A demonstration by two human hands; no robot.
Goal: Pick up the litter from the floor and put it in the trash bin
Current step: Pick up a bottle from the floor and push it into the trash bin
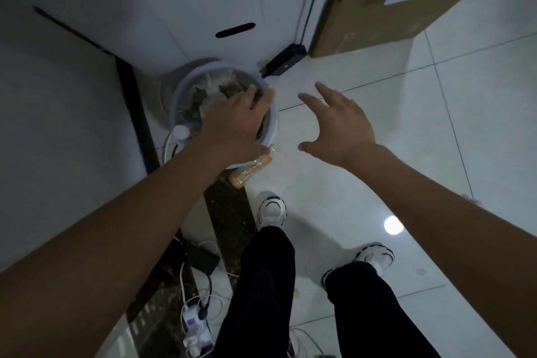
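Observation:
A round white trash bin (186, 87) stands on the floor against the white wall, stuffed with crumpled paper and wrappers. My left hand (235, 122) hovers flat over the bin's near side, fingers straight, holding nothing. My right hand (334, 122) is spread in the air to the right of the bin, palm down and empty. An orange plastic bottle (250, 173) with a printed label lies on the floor at the bin's near edge, partly under my left wrist.
A black door stop (283, 62) and a brown door (363, 3) lie beyond the bin on the right. A power strip with cables (194, 325) and a black adapter (203, 259) sit by a dark marble strip at lower left. My shoes (271, 212) stand on glossy white tiles.

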